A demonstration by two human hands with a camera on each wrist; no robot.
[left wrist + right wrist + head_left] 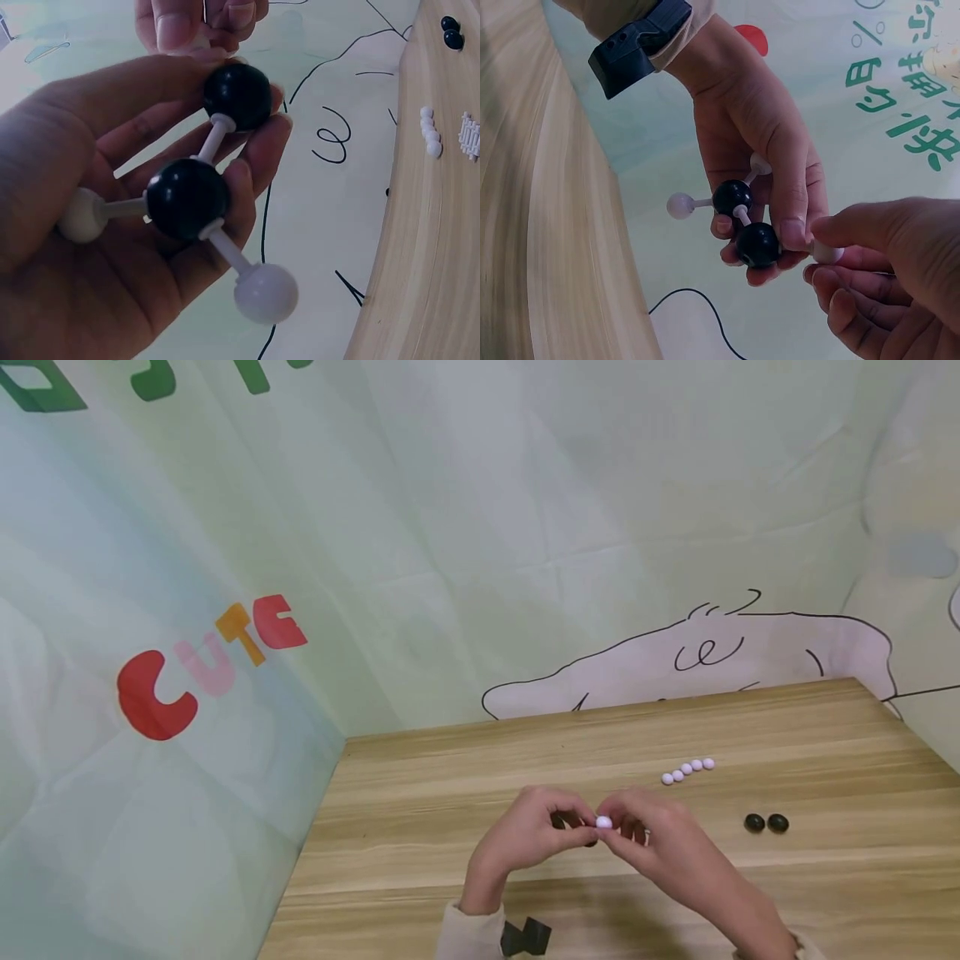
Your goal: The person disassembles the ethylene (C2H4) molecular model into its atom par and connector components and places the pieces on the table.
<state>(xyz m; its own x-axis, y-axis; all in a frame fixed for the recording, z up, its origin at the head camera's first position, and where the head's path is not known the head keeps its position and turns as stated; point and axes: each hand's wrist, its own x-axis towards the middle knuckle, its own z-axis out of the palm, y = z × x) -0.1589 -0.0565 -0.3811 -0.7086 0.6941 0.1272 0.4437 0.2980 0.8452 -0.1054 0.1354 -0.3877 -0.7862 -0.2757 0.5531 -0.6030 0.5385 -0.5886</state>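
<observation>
Ball-and-stick model (186, 199), in hand above the table (397, 827)
We find the left hand (531, 828) grasping the model around its dark balls (237, 96), the right hand (663, 839) pinching a white ball (603, 822) just beside it. We judge the model light, stiff, somewhat slippery; its thin rods (229, 251) look weakest, so we would hold by the balls.

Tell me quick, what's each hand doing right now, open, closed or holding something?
Left hand: closed, holding the ball-and-stick model.
Right hand: closed, pinching a white ball between thumb and fingers.
</observation>
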